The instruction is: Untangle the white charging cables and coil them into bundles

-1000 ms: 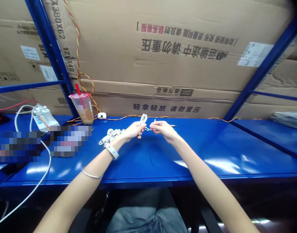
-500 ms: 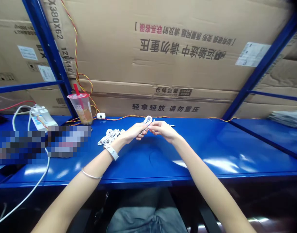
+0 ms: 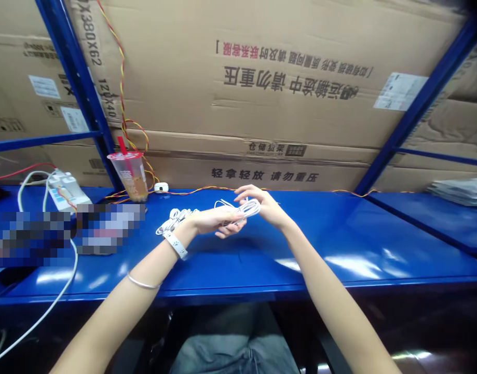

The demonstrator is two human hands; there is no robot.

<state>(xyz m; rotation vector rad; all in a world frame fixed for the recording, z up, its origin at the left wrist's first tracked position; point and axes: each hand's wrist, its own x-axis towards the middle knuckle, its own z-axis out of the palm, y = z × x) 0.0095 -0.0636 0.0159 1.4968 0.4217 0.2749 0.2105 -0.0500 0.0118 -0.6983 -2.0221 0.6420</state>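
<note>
Over the middle of the blue shelf top [image 3: 331,249], both my hands hold a thin white cable [image 3: 246,208] folded into several loops. My left hand [image 3: 217,219] lies palm up under the loops with its fingers curled around them. My right hand [image 3: 262,204] pinches the right end of the coil between thumb and fingers. A pile of finished white cable bundles [image 3: 175,218] lies on the surface just left of my left wrist, which wears a white watch [image 3: 175,244].
A plastic drink cup with a red straw [image 3: 130,174] stands at the back left by a blue upright. A white power strip [image 3: 65,190] and its thick white cord lie further left. Red-yellow twisted wire [image 3: 199,190] runs along the cardboard boxes behind.
The cable was held upright as a small loop between my fingertips. Now it lies sideways as a longer coil across my left palm, and my right hand has shifted to its right end.
</note>
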